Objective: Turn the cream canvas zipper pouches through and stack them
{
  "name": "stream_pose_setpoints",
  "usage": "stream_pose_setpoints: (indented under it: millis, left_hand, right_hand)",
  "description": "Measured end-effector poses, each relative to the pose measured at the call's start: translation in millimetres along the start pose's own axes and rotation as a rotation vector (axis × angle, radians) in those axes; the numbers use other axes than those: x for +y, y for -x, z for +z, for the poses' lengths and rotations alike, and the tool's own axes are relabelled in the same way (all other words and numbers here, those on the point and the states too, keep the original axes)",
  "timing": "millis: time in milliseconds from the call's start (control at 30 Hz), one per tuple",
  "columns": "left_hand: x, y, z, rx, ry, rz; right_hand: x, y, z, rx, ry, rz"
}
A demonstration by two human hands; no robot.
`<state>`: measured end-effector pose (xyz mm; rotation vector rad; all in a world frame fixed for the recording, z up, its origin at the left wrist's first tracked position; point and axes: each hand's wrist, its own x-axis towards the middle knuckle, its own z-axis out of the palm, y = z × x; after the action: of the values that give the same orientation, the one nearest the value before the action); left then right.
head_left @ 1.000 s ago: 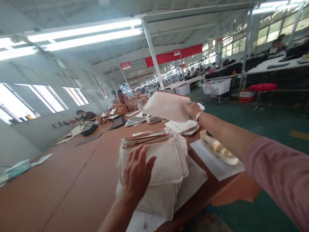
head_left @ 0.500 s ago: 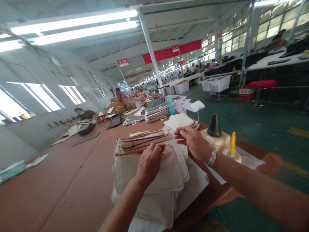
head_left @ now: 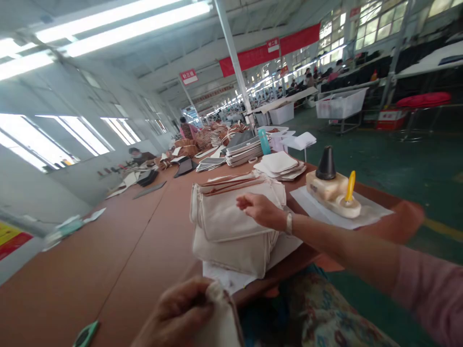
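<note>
A cream fabric piece [head_left: 219,320] with a brown edge hangs from my left hand [head_left: 181,313] at the bottom of the view, low in front of the table's edge. Its upper corner is pinched between thumb and fingers. My right hand [head_left: 262,209] is over the top of a pile of cream fabric pieces [head_left: 226,217], its fingers curled together with nothing visible in them. Brown edges show along the far side of the pile. White paper [head_left: 231,282] lies under the pile. Whether my right hand touches the top piece I cannot tell.
Right of the pile, a pale container [head_left: 327,185] with a black cone-shaped top and a yellow-handled tool [head_left: 350,185] stands on paper. Beyond lie white sheets [head_left: 278,164], a turquoise object [head_left: 264,141] and stacked grey panels [head_left: 244,152]. A green object [head_left: 86,335] lies front left.
My left hand has moved off the pile, down toward me, with a fabric piece in it. My right hand has shifted left over the pile. The view has turned and tilted down.
</note>
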<state>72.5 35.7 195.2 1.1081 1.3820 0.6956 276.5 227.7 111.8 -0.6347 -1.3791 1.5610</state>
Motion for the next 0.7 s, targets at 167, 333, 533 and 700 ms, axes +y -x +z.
stream_pose_setpoints:
  millis: [167, 333, 533, 700]
  left_hand:
    - [-2.8, -4.4, 50.3, -0.11, 0.151, 0.08]
    - [-1.2, -1.9, 58.6, -0.14, 0.146, 0.056]
    - [-2.8, -6.3, 66.8, -0.195, 0.041, 0.038]
    - [-11.4, -7.8, 67.6, -0.233, -0.093, 0.121]
  right_hand:
    - [-6.7, 105.1, 38.1, -0.437, -0.101, 0.096]
    - [-11.6, 154.7, 31.8, -0.365, 0.031, -0.085]
    - [-12.8, 167.2, 23.3, -0.312, 0.434, -0.374]
    - [-10.9, 171.1, 16.6, -0.383, 0.459, -0.473]
